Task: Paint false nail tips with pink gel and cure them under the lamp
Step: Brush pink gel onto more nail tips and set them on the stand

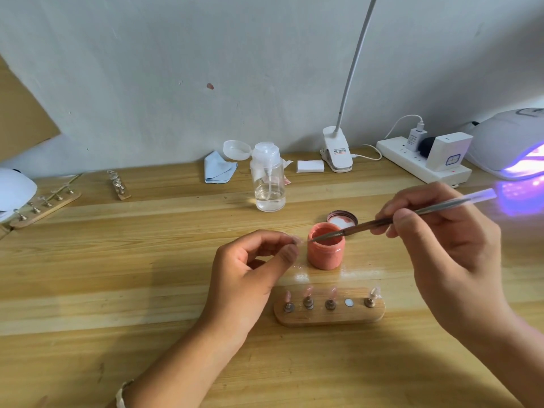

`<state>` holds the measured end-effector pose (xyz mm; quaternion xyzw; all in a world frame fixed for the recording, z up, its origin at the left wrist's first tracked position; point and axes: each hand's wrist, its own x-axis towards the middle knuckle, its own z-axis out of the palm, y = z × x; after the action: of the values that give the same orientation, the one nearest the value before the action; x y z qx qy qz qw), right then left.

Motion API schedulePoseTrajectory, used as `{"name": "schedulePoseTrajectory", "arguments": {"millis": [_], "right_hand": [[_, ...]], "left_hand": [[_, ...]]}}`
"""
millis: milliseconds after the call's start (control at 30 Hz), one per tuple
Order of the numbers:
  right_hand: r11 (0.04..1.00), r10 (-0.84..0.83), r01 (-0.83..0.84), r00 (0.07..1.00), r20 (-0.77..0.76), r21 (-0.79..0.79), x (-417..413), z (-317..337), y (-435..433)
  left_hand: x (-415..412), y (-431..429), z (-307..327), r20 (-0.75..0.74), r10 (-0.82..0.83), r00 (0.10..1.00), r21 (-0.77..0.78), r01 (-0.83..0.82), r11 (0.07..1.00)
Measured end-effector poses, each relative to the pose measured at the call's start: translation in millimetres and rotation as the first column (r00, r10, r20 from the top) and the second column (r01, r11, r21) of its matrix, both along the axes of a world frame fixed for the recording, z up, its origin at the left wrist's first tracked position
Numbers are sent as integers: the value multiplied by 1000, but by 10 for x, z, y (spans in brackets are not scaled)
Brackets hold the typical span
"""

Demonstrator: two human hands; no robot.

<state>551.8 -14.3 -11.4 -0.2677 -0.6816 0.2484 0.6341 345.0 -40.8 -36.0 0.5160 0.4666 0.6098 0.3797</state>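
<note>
An open pink gel jar (326,252) stands mid-table, its lid (342,218) lying just behind. My right hand (441,245) grips a thin brush (391,219) whose tip dips into the jar's mouth. My left hand (253,269) pinches a clear nail tip on its small stand (297,241) between thumb and forefinger, just left of the jar. In front lies a wooden holder (329,318) with three pink-painted tips, one empty magnet spot and one clear tip (373,294). The curing lamp (512,142) glows purple at far right.
A clear pump bottle (267,181) stands behind the jar, a blue cloth (217,170) and white pads (310,166) beside it. A clip lamp (337,151) and power strip (424,160) line the wall. Two more wooden holders (47,206) (119,187) and a white device (14,189) sit left.
</note>
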Motion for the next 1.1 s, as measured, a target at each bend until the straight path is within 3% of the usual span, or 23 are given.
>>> {"name": "schedulePoseTrajectory", "arguments": {"millis": [200, 433, 633, 800, 1100], "right_hand": [[1000, 29, -29, 999, 42, -10, -30, -14, -2], [999, 40, -41, 998, -49, -35, -13, 15, 5], [996, 76, -77, 997, -13, -47, -32, -5, 10], [994, 96, -101, 991, -98, -47, -15, 2, 24], [985, 137, -145, 987, -85, -92, -36, 3, 11]], "left_hand": [[-5, 2, -5, 22, -8, 1000, -5, 8, 1000], [7, 2, -5, 33, -19, 999, -3, 19, 1000], [4, -3, 11, 57, -14, 998, -20, 15, 1000], [6, -14, 20, 85, -10, 996, -41, 13, 999], [18, -19, 26, 106, -7, 994, -59, 13, 998]]}}
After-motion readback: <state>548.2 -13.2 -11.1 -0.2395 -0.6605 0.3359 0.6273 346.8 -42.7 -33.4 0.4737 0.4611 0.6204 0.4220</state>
